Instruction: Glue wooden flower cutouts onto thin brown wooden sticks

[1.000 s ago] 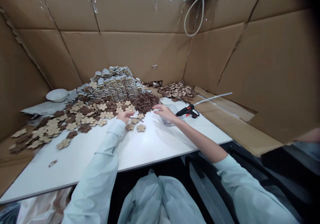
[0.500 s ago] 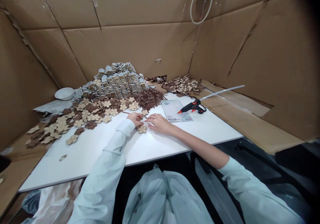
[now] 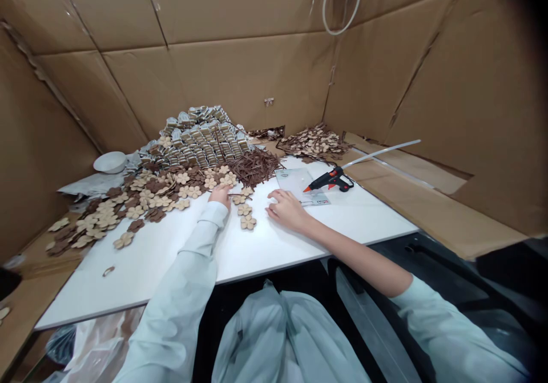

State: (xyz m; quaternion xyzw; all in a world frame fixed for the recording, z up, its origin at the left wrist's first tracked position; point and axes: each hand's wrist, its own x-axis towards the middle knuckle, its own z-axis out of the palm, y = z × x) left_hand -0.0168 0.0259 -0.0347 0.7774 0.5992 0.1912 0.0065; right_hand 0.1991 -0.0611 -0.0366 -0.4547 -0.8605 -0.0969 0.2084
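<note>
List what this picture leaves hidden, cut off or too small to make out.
Head view:
- Bare left hand: any grip, hidden by its own back.
- Bare right hand: palm, likewise turned away.
- Clear rectangular printed sheet: lettering, too small.
- White looped cable: upper end, cut off by the top edge.

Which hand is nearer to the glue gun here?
Right. The right hand is left of the glue gun and nearer the person, not touching it; the left hand is farther left, by the flower-shaped pieces.

Left grip (image 3: 220,195), right grip (image 3: 289,209) apart again
</note>
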